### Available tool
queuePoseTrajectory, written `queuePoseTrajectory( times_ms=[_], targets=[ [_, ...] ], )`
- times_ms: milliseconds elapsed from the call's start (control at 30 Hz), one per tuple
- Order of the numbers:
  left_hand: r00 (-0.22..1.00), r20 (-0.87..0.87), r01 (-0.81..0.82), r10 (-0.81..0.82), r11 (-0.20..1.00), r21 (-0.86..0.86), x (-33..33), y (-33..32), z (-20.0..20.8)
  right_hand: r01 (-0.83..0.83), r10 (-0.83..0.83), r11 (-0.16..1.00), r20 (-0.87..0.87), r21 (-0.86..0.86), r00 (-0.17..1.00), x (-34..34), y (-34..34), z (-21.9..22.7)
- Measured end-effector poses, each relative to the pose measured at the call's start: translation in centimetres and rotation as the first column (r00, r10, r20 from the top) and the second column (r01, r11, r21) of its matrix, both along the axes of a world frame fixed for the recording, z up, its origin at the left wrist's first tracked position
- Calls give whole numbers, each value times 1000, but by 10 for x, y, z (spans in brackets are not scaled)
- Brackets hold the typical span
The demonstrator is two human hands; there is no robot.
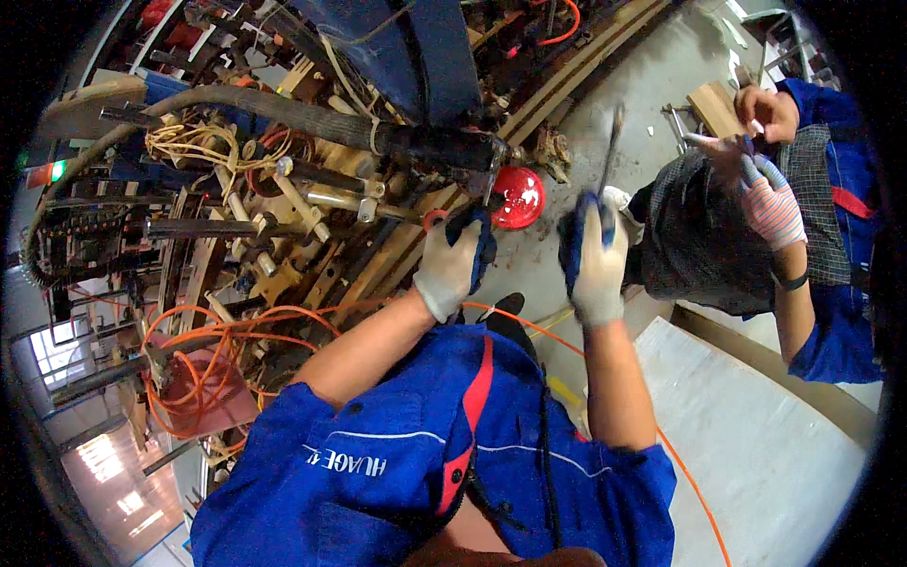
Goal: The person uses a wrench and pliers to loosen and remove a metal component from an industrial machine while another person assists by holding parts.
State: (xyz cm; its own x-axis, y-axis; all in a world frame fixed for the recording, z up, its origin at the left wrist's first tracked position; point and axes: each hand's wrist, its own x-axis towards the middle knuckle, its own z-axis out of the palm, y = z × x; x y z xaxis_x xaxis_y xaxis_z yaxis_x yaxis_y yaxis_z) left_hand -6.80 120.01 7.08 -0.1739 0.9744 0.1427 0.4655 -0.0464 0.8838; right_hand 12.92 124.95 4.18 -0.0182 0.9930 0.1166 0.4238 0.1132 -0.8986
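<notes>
Where cables tangle, grey concrete floor [652,76].

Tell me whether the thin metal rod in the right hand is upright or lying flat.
Roughly upright: the thin metal rod rises from the gloved right hand's fist.

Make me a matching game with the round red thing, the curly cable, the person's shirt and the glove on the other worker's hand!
Things:
1. round shiny dome
2. looped thin cable
3. short-sleeved work shirt
4. co-worker's knitted glove

Colours:
A. blue with a red strip
B. striped pink and white
C. red
D. orange

Pairs: 1-C, 2-D, 3-A, 4-B
</notes>
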Motion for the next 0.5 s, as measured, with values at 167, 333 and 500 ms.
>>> queuePoseTrajectory(
  times_ms=[167,333,500],
  targets=[
    [876,466,-2,122,968,-249,6,10,10,-40,-82,922,-295,-385,952,-9,-100,1],
    [908,384,-2,166,919,-394,-1,10,17,-147,103,968,-211,-203,972,-29,-90,11],
    [840,521,5,151,958,-286,0,10,19,-269,209,946,-292,-182,933,-37,-78,11]
  ],
)
